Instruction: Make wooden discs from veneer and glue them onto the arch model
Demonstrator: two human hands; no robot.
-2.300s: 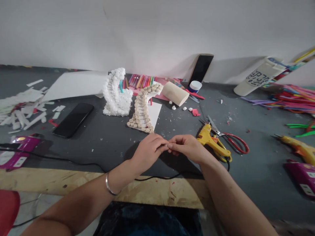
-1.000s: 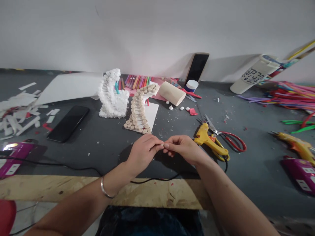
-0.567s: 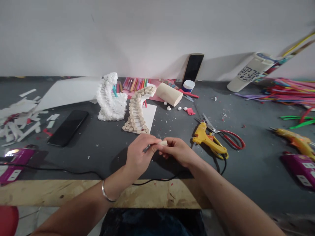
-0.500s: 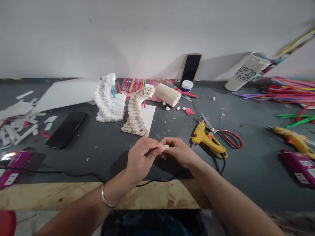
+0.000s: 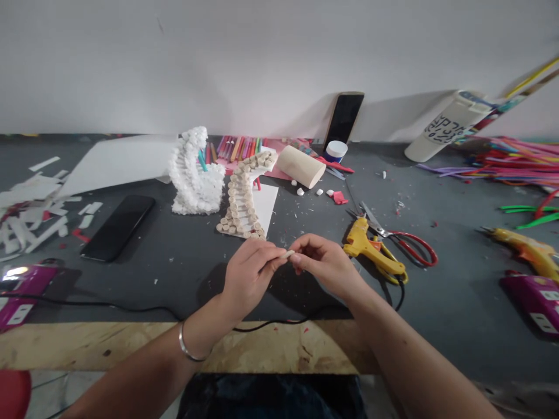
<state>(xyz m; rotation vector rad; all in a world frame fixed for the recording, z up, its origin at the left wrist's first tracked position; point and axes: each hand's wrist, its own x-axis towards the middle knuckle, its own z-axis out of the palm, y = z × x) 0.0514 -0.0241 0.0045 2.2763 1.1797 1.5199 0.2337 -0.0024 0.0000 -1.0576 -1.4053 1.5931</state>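
Note:
Between my fingertips is a small pale cream piece point(image 5: 287, 254), thin and edge-on; its exact kind is unclear. My left hand point(image 5: 251, 273) pinches one end of it, while my right hand point(image 5: 327, 265) has thumb and fingers closed at the other end. Just beyond my hands stands a curved model point(image 5: 241, 201) covered with small beige discs, on a white base. To its left is a white, fluffy-textured curved model point(image 5: 196, 174) with a teal stick in it. A yellow glue gun point(image 5: 371, 247) lies right of my right hand.
Red-handled scissors point(image 5: 406, 241) lie beside the glue gun. A black phone point(image 5: 117, 227) and white scraps point(image 5: 35, 215) are at left. Behind are a beige cylinder point(image 5: 301, 166), a small jar point(image 5: 335, 152) and a tumbler point(image 5: 445, 128). A black cord point(image 5: 279, 323) runs along the near edge.
The cream piece has turned from showing its broader side to a thin edge. My right hand has drawn slightly to the right and its fingers have shifted. The view has moved a little.

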